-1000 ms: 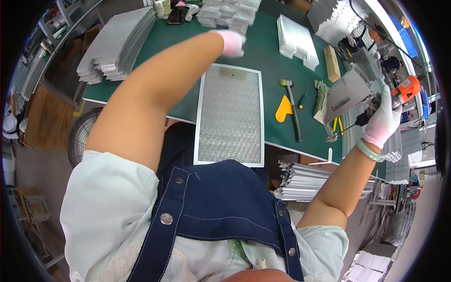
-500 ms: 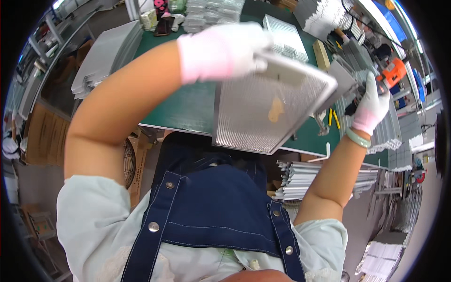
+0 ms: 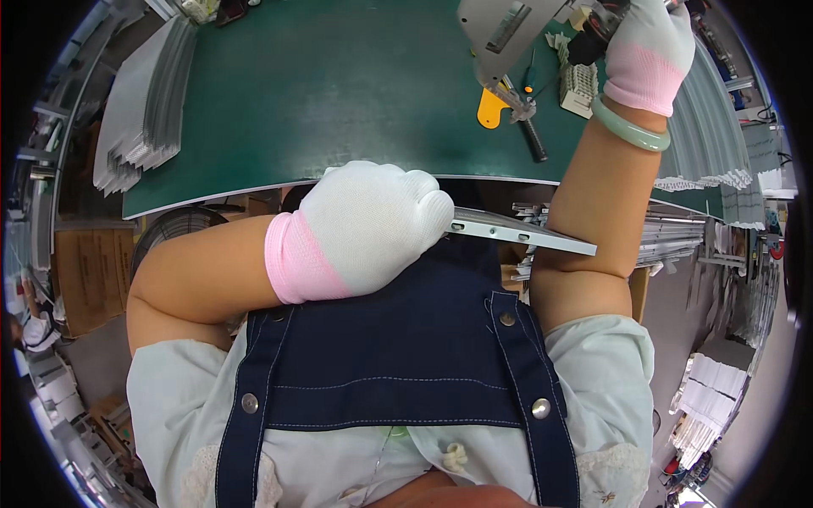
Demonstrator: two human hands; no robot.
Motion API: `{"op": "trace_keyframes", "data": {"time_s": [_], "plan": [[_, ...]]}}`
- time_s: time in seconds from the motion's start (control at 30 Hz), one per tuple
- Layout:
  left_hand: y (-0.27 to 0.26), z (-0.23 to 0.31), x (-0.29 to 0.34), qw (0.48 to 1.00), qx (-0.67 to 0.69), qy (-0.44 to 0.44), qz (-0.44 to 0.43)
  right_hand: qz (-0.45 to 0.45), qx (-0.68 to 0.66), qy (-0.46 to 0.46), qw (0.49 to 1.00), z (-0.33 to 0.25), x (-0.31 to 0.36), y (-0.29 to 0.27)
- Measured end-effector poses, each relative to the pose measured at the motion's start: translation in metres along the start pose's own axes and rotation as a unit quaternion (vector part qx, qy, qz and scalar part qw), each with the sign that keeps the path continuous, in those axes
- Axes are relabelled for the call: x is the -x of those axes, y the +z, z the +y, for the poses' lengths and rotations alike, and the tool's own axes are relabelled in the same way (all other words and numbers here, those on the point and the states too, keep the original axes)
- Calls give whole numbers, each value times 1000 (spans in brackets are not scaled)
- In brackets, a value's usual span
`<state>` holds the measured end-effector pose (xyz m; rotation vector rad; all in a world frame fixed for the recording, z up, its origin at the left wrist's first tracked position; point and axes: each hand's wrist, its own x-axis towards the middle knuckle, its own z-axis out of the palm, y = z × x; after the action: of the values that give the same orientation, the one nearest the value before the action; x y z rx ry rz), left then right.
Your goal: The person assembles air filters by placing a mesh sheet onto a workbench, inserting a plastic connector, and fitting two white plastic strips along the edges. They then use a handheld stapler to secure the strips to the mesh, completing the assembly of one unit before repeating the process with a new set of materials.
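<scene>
My left hand (image 3: 364,224), in a white glove with a pink cuff, is closed on a metal-framed mesh panel (image 3: 525,235). The panel appears nearly edge-on in front of my dark blue apron, its far end by my right forearm. Stretched out to the upper right, my right hand (image 3: 650,59) wears a matching glove. Its fingers curl round a power tool (image 3: 597,38); only the dark end shows, the rest is behind the hand or outside the picture. A grey metal bracket (image 3: 491,38) stands beside the tool, above a clamp (image 3: 523,108) at the table.
On the green table (image 3: 339,93) lie a yellow flat tool (image 3: 489,110), a small screwdriver (image 3: 530,79) and a pile of pale small pieces (image 3: 578,91). Stacked panels stand at left (image 3: 140,102) and metal strips at right (image 3: 703,127). Below is a fan (image 3: 174,224).
My left hand has brought the panel down from above the table toward my body, turning it nearly edge-on. The view has shifted. My right hand sits higher in the picture, and the tool's orange body is out of view.
</scene>
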<state>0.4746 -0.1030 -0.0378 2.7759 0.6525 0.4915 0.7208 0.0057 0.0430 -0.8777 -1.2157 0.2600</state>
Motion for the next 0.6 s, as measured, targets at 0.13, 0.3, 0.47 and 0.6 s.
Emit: {"op": "trace_keyframes", "data": {"time_s": [0.13,0.3,0.47,0.6], "plan": [[3,-3,-7,1000,7,19,3,1,-25,-43,999,-9,13,8],[6,-2,-12,998,63,23,17,4,-10,-13,1000,-3,3,3],[-3,-2,-18,1000,15,15,-17,-30,-19,-53,998,-6,0,-7],[-32,-12,-41,999,-6,-13,-33,-30,-154,-19,987,-48,-8,0]]}}
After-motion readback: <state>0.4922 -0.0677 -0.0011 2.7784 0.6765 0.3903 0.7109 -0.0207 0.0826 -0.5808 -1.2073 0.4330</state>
